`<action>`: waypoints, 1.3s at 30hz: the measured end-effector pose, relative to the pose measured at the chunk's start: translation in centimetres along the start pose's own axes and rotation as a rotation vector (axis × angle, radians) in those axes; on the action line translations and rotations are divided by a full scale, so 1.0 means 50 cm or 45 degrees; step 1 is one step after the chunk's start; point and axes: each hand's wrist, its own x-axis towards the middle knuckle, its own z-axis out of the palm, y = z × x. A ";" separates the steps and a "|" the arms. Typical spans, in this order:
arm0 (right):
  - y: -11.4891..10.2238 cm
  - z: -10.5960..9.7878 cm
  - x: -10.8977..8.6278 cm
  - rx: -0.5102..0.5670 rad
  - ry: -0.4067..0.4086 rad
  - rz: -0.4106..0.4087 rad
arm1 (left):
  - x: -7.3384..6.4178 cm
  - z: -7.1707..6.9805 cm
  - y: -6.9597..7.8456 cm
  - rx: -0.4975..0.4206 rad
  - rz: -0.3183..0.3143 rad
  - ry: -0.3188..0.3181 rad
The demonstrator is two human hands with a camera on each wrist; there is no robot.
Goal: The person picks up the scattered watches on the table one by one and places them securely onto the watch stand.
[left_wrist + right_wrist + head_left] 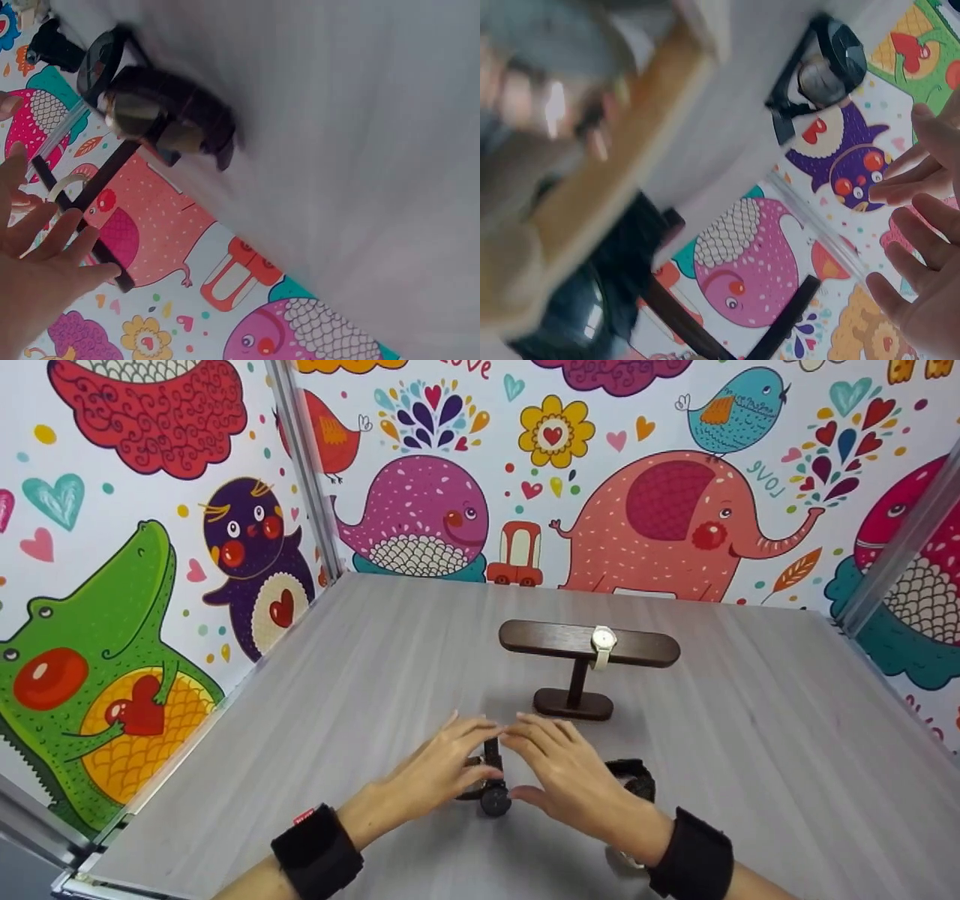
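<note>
My left hand (pixel 442 761) and right hand (pixel 570 772) reach over the table with fingers spread and fingertips close together. Neither one holds anything. Between and below them lies a black watch (pixel 495 801), with a dark-strapped watch (pixel 169 105) beside it, partly hidden by the left hand in the head view. Under the right forearm sit another black watch (pixel 634 776) and a light-coloured watch (pixel 624 859), mostly covered. Farther back, a white watch (pixel 602 639) is wrapped around the bar of a dark wooden watch stand (pixel 525 636).
The grey wood-grain table (pixel 360 660) is bordered by panels printed with cartoon animals (pixel 427 510). Metal posts (pixel 307 472) stand at the corners. A black band (pixel 319 851) circles the left wrist, and another black band (pixel 691 855) the right.
</note>
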 end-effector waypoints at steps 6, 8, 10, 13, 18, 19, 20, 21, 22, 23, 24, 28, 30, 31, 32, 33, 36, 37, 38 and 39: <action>-0.018 0.021 -0.016 -0.060 -0.065 -0.047 | -0.026 0.017 -0.007 0.024 -0.040 -0.049; -0.022 0.028 -0.022 -0.072 -0.084 -0.064 | -0.034 0.022 -0.008 0.036 -0.047 -0.066; -0.027 0.036 -0.028 -0.070 -0.101 -0.078 | -0.040 0.028 -0.010 0.061 -0.052 -0.090; -0.034 0.048 -0.034 -0.075 -0.124 -0.093 | -0.047 0.039 -0.011 0.092 -0.054 -0.121; -0.043 0.061 -0.035 -0.094 -0.170 -0.071 | -0.051 0.050 -0.011 0.123 -0.043 -0.136; -0.045 0.063 -0.035 -0.094 -0.177 -0.061 | -0.051 0.050 -0.011 0.127 -0.038 -0.137; -0.046 0.064 -0.035 -0.097 -0.181 -0.052 | -0.051 0.051 -0.010 0.135 -0.031 -0.138; -0.048 0.065 -0.035 -0.101 -0.182 -0.044 | -0.051 0.050 -0.010 0.141 -0.027 -0.140; -0.049 0.066 -0.035 -0.106 -0.181 -0.040 | -0.051 0.050 -0.010 0.146 -0.023 -0.142; -0.051 0.067 -0.035 -0.113 -0.177 -0.039 | -0.052 0.050 -0.009 0.145 -0.022 -0.143; -0.053 0.068 -0.035 -0.127 -0.171 -0.040 | -0.052 0.049 -0.009 0.147 -0.022 -0.145; -0.059 0.075 -0.033 -0.212 -0.143 -0.050 | -0.051 0.049 -0.010 0.141 -0.024 -0.136; -0.061 0.080 -0.032 -0.268 -0.133 -0.057 | -0.050 0.051 -0.012 0.140 -0.023 -0.127; -0.062 0.083 -0.031 -0.294 -0.125 -0.061 | -0.050 0.051 -0.013 0.142 -0.022 -0.121; -0.063 0.085 -0.030 -0.322 -0.116 -0.068 | -0.049 0.052 -0.014 0.141 -0.022 -0.118; -0.064 0.088 -0.030 -0.345 -0.105 -0.075 | -0.048 0.052 -0.016 0.138 -0.023 -0.115; -0.067 0.095 -0.028 -0.398 -0.051 -0.106 | -0.048 0.053 -0.018 0.140 -0.024 -0.111; -0.067 0.097 -0.028 -0.409 -0.031 -0.117 | -0.049 0.054 -0.018 0.139 -0.025 -0.110; -0.067 0.099 -0.028 -0.415 -0.013 -0.125 | -0.049 0.054 -0.018 0.136 -0.027 -0.111; -0.067 0.100 -0.028 -0.416 0.003 -0.131 | -0.049 0.054 -0.018 0.136 -0.029 -0.111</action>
